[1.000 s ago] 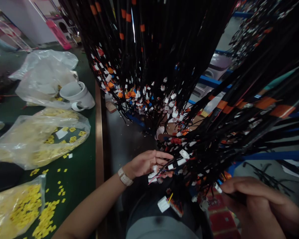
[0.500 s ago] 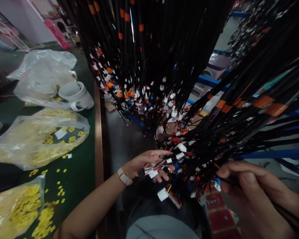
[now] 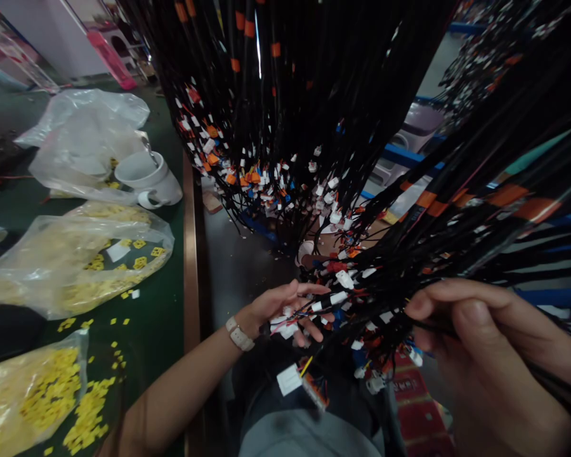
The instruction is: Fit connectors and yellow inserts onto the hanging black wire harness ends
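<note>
My left hand [image 3: 285, 314], with a pale watch on the wrist, cradles several white connectors [image 3: 284, 327] with thin wires. Its index finger stretches past them and the other fingers curl below. At the right, my right hand [image 3: 495, 349] pinches a thin black cable between thumb and fingertips. Between the hands hangs a slanting bundle of black wire harnesses [image 3: 390, 279], with white, red and blue connectors at their ends. Below my left hand dangle a larger white connector [image 3: 289, 379] and an orange-brown one [image 3: 315, 392], apart from my fingers.
A dense curtain of black harnesses [image 3: 304, 82] hangs ahead. On the green table [image 3: 164, 279] at left lie plastic bags [image 3: 71, 260] of small yellow parts, loose yellow pieces [image 3: 88, 416] and a white mug [image 3: 147, 181]. Blue rails [image 3: 400, 155] run behind the harnesses at right.
The larger white connector and its orange-brown neighbour have swung left and slightly down. My right hand has risen a little, still pinching the cable. My left hand has barely moved.
</note>
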`<state>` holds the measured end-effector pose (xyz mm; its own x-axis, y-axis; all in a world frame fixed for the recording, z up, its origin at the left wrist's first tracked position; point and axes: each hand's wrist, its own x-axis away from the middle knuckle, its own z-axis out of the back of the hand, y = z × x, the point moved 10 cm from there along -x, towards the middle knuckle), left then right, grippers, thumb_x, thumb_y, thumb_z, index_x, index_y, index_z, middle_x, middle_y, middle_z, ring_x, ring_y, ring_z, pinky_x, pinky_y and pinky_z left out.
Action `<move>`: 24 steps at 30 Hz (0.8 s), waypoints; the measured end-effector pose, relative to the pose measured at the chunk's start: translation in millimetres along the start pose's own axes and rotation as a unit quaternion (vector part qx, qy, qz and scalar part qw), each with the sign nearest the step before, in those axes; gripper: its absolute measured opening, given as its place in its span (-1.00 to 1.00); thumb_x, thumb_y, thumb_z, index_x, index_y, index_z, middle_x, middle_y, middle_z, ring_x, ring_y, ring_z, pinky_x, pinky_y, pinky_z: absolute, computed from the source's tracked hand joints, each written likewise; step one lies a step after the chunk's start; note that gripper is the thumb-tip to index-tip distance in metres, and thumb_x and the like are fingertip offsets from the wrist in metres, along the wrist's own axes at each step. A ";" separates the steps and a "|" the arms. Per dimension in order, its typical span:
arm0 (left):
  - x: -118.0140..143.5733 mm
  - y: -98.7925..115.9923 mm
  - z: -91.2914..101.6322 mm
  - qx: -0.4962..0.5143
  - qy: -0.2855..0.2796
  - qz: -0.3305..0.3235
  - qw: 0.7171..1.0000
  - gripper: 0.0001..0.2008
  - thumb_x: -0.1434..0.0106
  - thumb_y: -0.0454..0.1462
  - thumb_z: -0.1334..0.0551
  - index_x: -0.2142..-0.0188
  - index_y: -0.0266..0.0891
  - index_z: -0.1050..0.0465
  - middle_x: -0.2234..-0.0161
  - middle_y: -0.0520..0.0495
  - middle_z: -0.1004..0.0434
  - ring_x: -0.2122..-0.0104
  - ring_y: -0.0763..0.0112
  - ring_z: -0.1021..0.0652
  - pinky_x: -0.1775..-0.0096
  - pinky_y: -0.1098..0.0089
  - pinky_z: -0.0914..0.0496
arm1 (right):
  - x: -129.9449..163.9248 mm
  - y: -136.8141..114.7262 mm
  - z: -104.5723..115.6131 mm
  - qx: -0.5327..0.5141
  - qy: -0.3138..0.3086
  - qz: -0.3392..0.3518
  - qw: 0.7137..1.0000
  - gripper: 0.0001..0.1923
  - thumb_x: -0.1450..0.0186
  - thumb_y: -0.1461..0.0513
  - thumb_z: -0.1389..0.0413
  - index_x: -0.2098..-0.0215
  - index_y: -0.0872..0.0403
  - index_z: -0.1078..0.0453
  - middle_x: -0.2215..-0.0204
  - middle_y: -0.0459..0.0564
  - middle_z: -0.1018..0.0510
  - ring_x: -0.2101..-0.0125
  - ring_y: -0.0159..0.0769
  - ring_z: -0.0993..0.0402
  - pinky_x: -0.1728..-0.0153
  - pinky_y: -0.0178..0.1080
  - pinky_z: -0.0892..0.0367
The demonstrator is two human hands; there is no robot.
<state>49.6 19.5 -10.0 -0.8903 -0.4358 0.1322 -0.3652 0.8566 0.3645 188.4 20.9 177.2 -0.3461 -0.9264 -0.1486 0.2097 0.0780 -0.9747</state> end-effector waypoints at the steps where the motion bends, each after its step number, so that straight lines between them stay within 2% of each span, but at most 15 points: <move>1: 0.3 0.7 0.2 -0.002 0.001 -0.002 1.000 -0.43 -0.28 -0.01 0.02 -0.17 -0.30 -0.12 0.06 -0.41 -0.44 0.27 0.05 -0.58 0.43 0.26 -0.46 | -1.5 0.4 -0.8 -0.011 0.010 -0.013 1.000 -0.88 -0.24 0.25 -0.06 0.38 0.04 -0.45 0.51 -0.02 -0.46 0.60 -0.40 -0.35 0.76 -0.45 -0.23; 5: 0.8 1.7 2.1 -0.006 0.004 -0.001 1.000 -0.41 -0.26 0.01 0.00 -0.16 -0.30 -0.13 0.05 -0.40 -0.43 0.25 0.03 -0.57 0.43 0.25 -0.46 | -7.8 2.3 -6.3 -0.056 0.016 -0.038 0.998 -0.86 -0.24 0.27 -0.05 0.38 0.04 -0.46 0.51 -0.03 -0.45 0.61 -0.45 -0.33 0.73 -0.47 -0.23; 9: 1.1 3.2 5.1 0.020 0.008 -0.009 1.000 -0.37 -0.25 0.06 0.03 -0.14 -0.36 -0.16 0.04 -0.41 -0.42 0.23 -0.01 -0.56 0.42 0.24 -0.47 | -14.8 0.1 -21.5 -0.104 -0.061 -0.026 0.992 -0.87 -0.23 0.25 -0.07 0.34 0.00 -0.48 0.50 -0.05 -0.46 0.58 -0.42 -0.36 0.69 -0.43 -0.23; 14: 1.4 6.5 3.6 0.043 0.017 -0.021 0.999 -0.37 -0.26 0.05 0.05 -0.05 -0.46 -0.26 0.08 -0.44 -0.45 0.23 -0.03 -0.56 0.42 0.19 -0.48 | -26.1 -2.7 -29.6 -0.117 -0.082 -0.007 0.990 -0.85 -0.27 0.25 -0.04 0.31 0.02 -0.47 0.47 -0.05 -0.46 0.60 -0.42 -0.34 0.71 -0.38 -0.16; 17: 0.2 7.4 1.6 0.035 0.009 -0.013 0.999 -0.40 -0.27 0.04 0.05 -0.01 -0.46 -0.30 0.10 -0.44 -0.47 0.23 -0.01 -0.56 0.40 0.19 -0.48 | -34.0 -3.4 -43.2 -0.136 -0.138 0.003 0.981 -0.85 -0.29 0.24 -0.04 0.28 0.02 -0.46 0.47 -0.06 -0.46 0.61 -0.43 -0.34 0.73 -0.36 -0.10; 20: -1.5 8.0 9.6 0.031 0.022 -0.011 0.999 -0.42 -0.27 0.03 0.05 0.02 -0.44 -0.32 0.17 -0.37 -0.51 0.27 0.07 -0.57 0.37 0.19 -0.47 | -41.9 -4.4 -51.5 -0.152 -0.171 0.010 0.973 -0.84 -0.30 0.26 -0.02 0.26 0.03 -0.45 0.47 -0.08 -0.45 0.62 -0.44 -0.34 0.74 -0.36 -0.08; 24: -2.4 7.6 26.5 0.028 0.077 -0.028 0.996 -0.42 -0.26 0.04 0.02 0.03 -0.43 -0.34 0.19 -0.32 -0.52 0.30 0.15 -0.57 0.37 0.26 -0.45 | -48.0 -12.9 -59.4 -0.164 -0.195 0.026 0.966 -0.83 -0.31 0.27 -0.01 0.25 0.05 -0.45 0.48 -0.07 -0.46 0.64 -0.45 -0.32 0.75 -0.37 -0.11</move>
<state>41.8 34.4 -31.9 -0.8174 -0.5171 0.2539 -0.4322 0.8419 0.3231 147.9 86.2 187.0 0.0425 -0.9816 -0.1861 -0.1070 0.1808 -0.9777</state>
